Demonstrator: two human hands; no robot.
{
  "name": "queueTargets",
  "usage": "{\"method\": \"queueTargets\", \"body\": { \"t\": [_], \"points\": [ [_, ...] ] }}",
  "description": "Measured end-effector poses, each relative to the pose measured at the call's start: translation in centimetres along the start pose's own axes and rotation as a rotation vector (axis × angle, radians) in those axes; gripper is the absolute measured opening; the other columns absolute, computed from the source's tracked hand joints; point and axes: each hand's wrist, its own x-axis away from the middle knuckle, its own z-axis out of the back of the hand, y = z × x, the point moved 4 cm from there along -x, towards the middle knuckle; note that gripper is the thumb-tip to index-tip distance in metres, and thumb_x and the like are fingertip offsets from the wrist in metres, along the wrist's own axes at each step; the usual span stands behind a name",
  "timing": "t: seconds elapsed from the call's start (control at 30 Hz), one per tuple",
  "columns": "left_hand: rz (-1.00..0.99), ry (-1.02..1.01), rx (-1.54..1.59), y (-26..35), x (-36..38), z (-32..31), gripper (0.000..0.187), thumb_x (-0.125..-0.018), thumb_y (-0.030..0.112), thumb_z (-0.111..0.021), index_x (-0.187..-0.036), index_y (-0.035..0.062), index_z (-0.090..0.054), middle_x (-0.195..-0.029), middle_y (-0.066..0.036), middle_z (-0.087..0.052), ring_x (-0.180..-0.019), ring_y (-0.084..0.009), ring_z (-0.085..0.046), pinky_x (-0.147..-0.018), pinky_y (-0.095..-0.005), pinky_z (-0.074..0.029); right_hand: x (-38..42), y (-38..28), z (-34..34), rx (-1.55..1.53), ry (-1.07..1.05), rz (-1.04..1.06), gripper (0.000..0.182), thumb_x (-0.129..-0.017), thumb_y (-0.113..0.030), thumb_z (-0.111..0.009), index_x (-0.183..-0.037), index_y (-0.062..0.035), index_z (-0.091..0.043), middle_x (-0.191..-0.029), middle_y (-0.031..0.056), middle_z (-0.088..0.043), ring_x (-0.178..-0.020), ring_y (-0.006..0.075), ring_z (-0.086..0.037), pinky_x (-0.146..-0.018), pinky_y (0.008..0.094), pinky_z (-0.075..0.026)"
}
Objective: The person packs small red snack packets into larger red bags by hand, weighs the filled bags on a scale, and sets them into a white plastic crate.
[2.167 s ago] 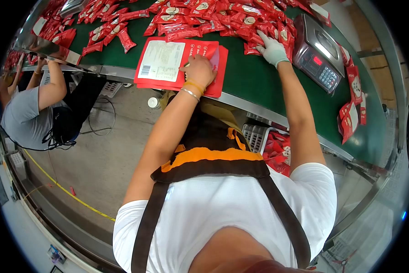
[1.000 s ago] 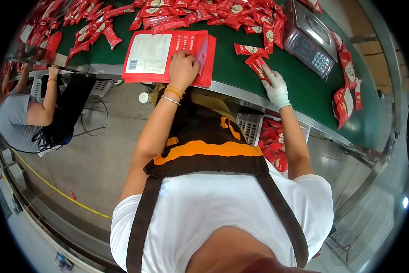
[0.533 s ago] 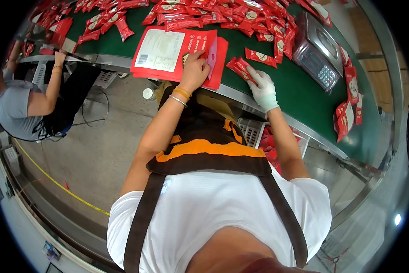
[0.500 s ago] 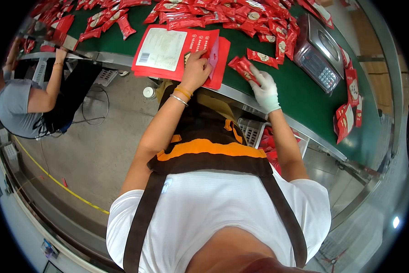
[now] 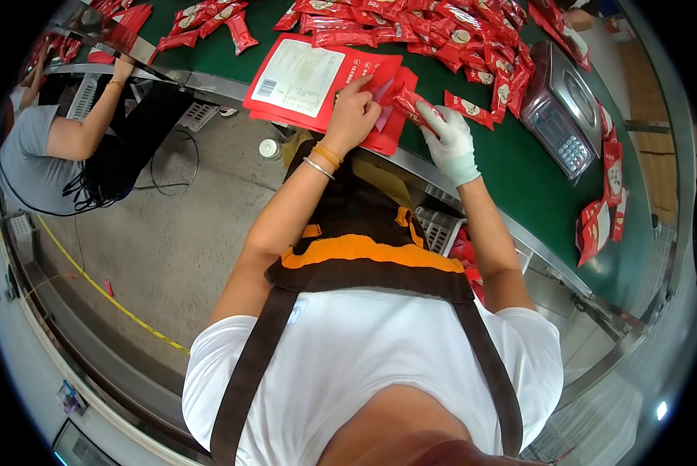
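Observation:
A flat red pouch (image 5: 298, 78) with a white printed label lies on top of a stack at the table's front edge. My bare left hand (image 5: 354, 118) rests at its right end, fingers curled at the pouch's mouth, where the pink inside shows. In my right hand (image 5: 452, 141), which wears a white glove, a small red sealed packet (image 5: 412, 106) is gripped between thumb and fingers. The packet's far end overlaps the pouch's mouth in this view. Another red packet (image 5: 468, 109) lies on the green table just beyond the glove.
A heap of red packets (image 5: 449, 35) covers the back of the green table (image 5: 519, 167). To the right stands a digital scale (image 5: 558, 128), with more packets (image 5: 594, 225) beyond it. Crates (image 5: 440, 227) sit under the table. Another person (image 5: 42, 159) works at the left.
My right hand has brought the packet left, up to the pouch's mouth. My left hand stays at the pouch, whose mouth gapes a little differently. The whole view has shifted slightly.

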Motion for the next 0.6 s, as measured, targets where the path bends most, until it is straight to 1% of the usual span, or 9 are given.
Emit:
{"method": "queueTargets", "body": {
  "t": [0.07,0.17,0.33,0.37,0.4,0.43,0.47,0.53,0.6],
  "points": [
    [-0.016,-0.009,-0.031,0.1,-0.1,-0.2,0.023,-0.08,0.01,-0.061,-0.064,-0.0037,-0.052,-0.129,-0.023,-0.057,-0.11,-0.0437,-0.055,-0.097,-0.0451,-0.043,-0.4,-0.1,0.1,0.022,0.0,0.037,0.047,-0.079,-0.007,-0.068,-0.124,-0.0214,-0.062,-0.101,0.0125,-0.063,-0.09,0.0339,-0.06,-0.078,0.0432,-0.05],
    [-0.032,0.021,-0.056,0.2,-0.1,-0.5,0.022,-0.08,0.01,-0.06,-0.065,-0.0037,-0.053,-0.13,-0.022,-0.057,-0.11,-0.0425,-0.056,-0.096,-0.0438,-0.045,0.2,0.2,-0.6,0.132,-0.094,0.111,0.045,-0.081,-0.011,-0.067,-0.124,-0.0233,-0.062,-0.103,0.012,-0.063,-0.09,0.0329,-0.06,-0.078,0.0427,-0.049],
    [0.034,0.046,0.002,-0.6,0.4,-0.3,0.021,-0.082,0.01,-0.058,-0.067,-0.0048,-0.054,-0.13,-0.023,-0.058,-0.109,-0.0399,-0.056,-0.096,-0.0419,-0.045,3.7,3.0,0.8,0.089,-0.101,-0.001,0.042,-0.083,-0.013,-0.067,-0.124,-0.023,-0.063,-0.106,0.0134,-0.064,-0.094,0.0336,-0.06,-0.081,0.043,-0.049],
    [0.063,0.051,0.037,-0.8,0.6,-0.4,0.021,-0.081,0.009,-0.058,-0.066,-0.0049,-0.054,-0.127,-0.023,-0.059,-0.109,-0.0404,-0.056,-0.099,-0.0439,-0.042,4.9,4.2,0.5,0.045,-0.127,-0.045,0.042,-0.084,-0.014,-0.067,-0.125,-0.0231,-0.062,-0.108,0.0144,-0.063,-0.096,0.0342,-0.06,-0.082,0.0429,-0.049],
    [0.065,0.046,0.04,-0.9,0.7,-0.6,0.021,-0.081,0.009,-0.058,-0.066,-0.0049,-0.054,-0.127,-0.023,-0.059,-0.109,-0.0404,-0.056,-0.099,-0.0439,-0.042,5.6,5.1,0.7,0.0,-0.153,-0.089,0.043,-0.085,-0.014,-0.067,-0.127,-0.0232,-0.062,-0.109,0.0155,-0.063,-0.097,0.0349,-0.06,-0.083,0.0428,-0.05],
    [0.016,0.042,-0.02,-0.8,0.8,-0.8,0.021,-0.081,0.009,-0.058,-0.066,-0.0048,-0.054,-0.127,-0.023,-0.059,-0.109,-0.0406,-0.055,-0.102,-0.0461,-0.04,6.1,5.9,1.3,-0.05,-0.107,-0.092,0.042,-0.087,-0.015,-0.066,-0.128,-0.0235,-0.062,-0.111,0.017,-0.063,-0.099,0.036,-0.06,-0.086,0.0432,-0.05],
    [-0.033,0.037,-0.08,-0.6,0.9,-1.0,0.02,-0.081,0.009,-0.058,-0.066,-0.0046,-0.054,-0.126,-0.022,-0.059,-0.109,-0.0408,-0.055,-0.104,-0.0483,-0.037,6.3,6.6,2.1,-0.05,-0.028,-0.165,0.039,-0.088,-0.015,-0.065,-0.126,-0.0215,-0.063,-0.11,0.0173,-0.063,-0.1,0.0363,-0.06,-0.087,0.0435,-0.05],
    [-0.046,0.043,-0.086,-0.4,1.1,-1.1,0.02,-0.08,0.008,-0.058,-0.065,-0.0044,-0.054,-0.126,-0.022,-0.059,-0.109,-0.0411,-0.054,-0.106,-0.0501,-0.035,7.0,8.8,4.5,0.042,0.163,-0.275,0.036,-0.088,-0.014,-0.064,-0.124,-0.0197,-0.065,-0.109,0.0171,-0.064,-0.1,0.0359,-0.061,-0.087,0.0428,-0.05],
    [-0.06,0.051,-0.093,-0.2,1.4,-1.1,0.02,-0.08,0.008,-0.058,-0.065,-0.0042,-0.053,-0.125,-0.022,-0.059,-0.109,-0.0413,-0.054,-0.108,-0.052,-0.032,8.4,10.9,6.4,0.139,0.242,-0.354,0.033,-0.088,-0.014,-0.064,-0.122,-0.0174,-0.066,-0.109,0.0159,-0.065,-0.099,0.0343,-0.062,-0.088,0.0417,-0.05]
  ]
}}
